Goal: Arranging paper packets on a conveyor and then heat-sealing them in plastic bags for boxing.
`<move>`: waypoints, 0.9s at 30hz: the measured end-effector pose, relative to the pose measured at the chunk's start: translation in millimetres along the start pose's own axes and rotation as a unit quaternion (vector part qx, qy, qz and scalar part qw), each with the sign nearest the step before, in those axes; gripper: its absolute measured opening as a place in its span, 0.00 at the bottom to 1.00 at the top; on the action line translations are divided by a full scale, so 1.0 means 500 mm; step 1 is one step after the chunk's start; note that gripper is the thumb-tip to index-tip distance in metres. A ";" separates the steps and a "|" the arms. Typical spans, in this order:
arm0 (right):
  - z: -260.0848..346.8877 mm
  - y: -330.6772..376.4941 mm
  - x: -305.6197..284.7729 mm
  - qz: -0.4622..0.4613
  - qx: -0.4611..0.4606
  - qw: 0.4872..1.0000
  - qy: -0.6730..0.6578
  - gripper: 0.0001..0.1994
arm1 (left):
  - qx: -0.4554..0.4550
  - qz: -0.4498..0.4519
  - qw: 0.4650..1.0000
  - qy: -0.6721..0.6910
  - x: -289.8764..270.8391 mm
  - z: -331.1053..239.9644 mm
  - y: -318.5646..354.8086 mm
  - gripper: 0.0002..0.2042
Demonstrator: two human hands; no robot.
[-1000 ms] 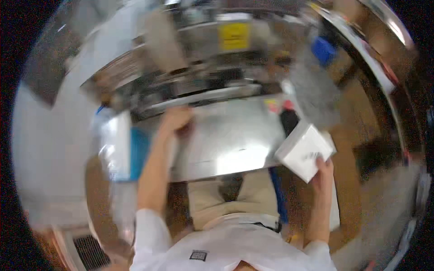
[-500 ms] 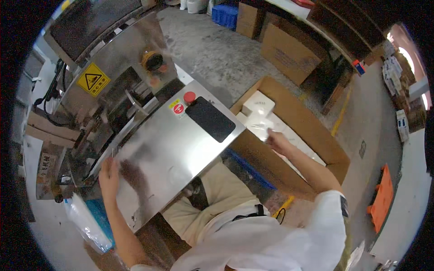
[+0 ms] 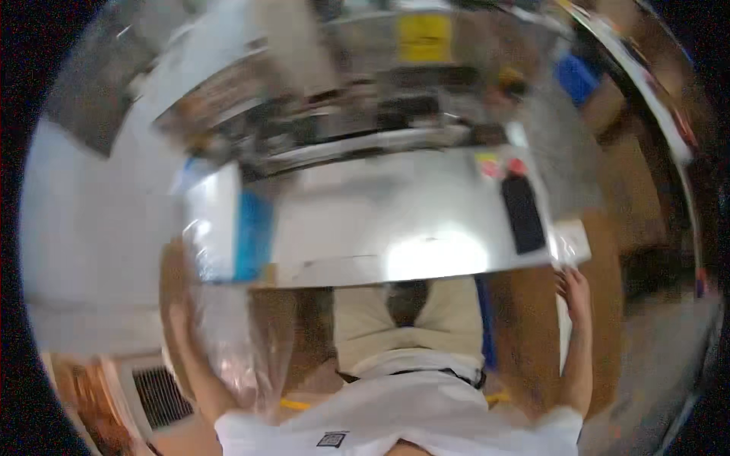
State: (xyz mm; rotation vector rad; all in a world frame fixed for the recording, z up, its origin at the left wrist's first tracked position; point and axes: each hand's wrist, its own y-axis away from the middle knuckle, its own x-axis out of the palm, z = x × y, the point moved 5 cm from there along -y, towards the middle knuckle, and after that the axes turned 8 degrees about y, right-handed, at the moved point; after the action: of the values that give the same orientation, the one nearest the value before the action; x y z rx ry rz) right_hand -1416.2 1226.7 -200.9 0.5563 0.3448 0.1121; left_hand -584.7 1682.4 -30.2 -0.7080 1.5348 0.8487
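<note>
Right hand [image 3: 572,295]: It was open, with its fingers a bit spread and pointing up at the white pack [image 3: 574,239]. It was not wrapped around anything.
White pack: It lay just past the fingertips of the right hand, off the right edge of the counter [image 3: 342,228] and close to the front right corner. The picture was too blurry to tell if the fingers touched it.
Brown box [image 3: 608,319]: It stood beside the right edge of the counter. The white pack was at this box, and the right hand was over it too.
Left hand [image 3: 180,313]: It was down past the front left corner of the counter, well apart from the white pack. It was so smeary that you could not tell if it was open or closed.
Clear bag [image 3: 247,342]: It hung below the front left corner, just beside the left hand.
Blue and white bundle [image 3: 255,235]: It sat at the left edge of the counter, above the left hand.
Black flat thing [image 3: 523,213]: It lay on the counter along the right edge, near the white pack.
Red button [image 3: 517,166]: It was near the back right corner, just behind the black flat thing.
Yellow and red sticker [image 3: 488,165]: It was on the counter, to the left of the red button.
</note>
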 end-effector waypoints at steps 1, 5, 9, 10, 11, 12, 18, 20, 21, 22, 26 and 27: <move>-0.013 -0.024 0.013 -0.002 -0.037 0.998 -0.053 0.22 | -0.082 -0.173 0.975 0.109 0.045 0.292 -0.105 0.21; 0.097 0.061 -0.007 -0.040 -0.130 0.990 -0.037 0.25 | 0.096 -0.221 0.877 0.416 0.041 -0.082 -0.196 0.24; 0.214 0.117 0.068 -0.006 -0.228 0.972 -0.050 0.20 | 0.060 -0.312 0.898 0.303 -0.032 -0.192 -0.194 0.25; 0.228 0.124 0.073 0.005 -0.245 0.969 -0.035 0.19 | 0.064 -0.311 0.881 0.351 -0.029 -0.172 -0.203 0.23; 0.239 0.136 0.079 0.006 -0.257 0.966 -0.032 0.19 | 0.074 -0.308 0.861 0.398 -0.025 -0.165 -0.213 0.21; 0.245 0.161 0.083 -0.004 -0.264 0.964 -0.019 0.19 | 0.032 -0.271 0.893 0.359 -0.040 -0.183 -0.205 0.16; 0.311 0.249 0.139 -0.044 -0.314 0.947 0.057 0.20 | 0.190 -0.440 0.842 0.248 -0.172 -0.275 -0.087 0.10; 0.349 0.253 0.183 -0.033 -0.339 0.936 0.094 0.20 | 0.235 -0.357 0.859 0.282 -0.206 -0.345 -0.037 0.11; 0.364 0.254 0.213 -0.031 -0.390 0.913 0.113 0.20 | 0.254 -0.294 0.877 0.284 -0.215 -0.392 -0.016 0.10; 0.382 0.262 0.253 -0.030 -0.438 0.889 0.131 0.21 | 0.287 -0.261 0.866 0.315 -0.212 -0.435 0.013 0.10; 0.551 0.361 0.498 0.072 -0.559 0.812 0.154 0.44 | 0.403 -0.079 0.806 0.427 -0.199 -0.557 0.170 0.09; 0.579 0.378 0.538 0.093 -0.571 0.807 0.123 0.47 | 0.444 -0.052 0.782 0.435 -0.192 -0.577 0.195 0.09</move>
State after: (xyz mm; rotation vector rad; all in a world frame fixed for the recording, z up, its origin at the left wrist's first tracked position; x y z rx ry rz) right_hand -1065.3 1295.1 51.9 -0.6441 0.4067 0.5444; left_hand -811.1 1492.9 91.3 -0.4467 2.3981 -0.4455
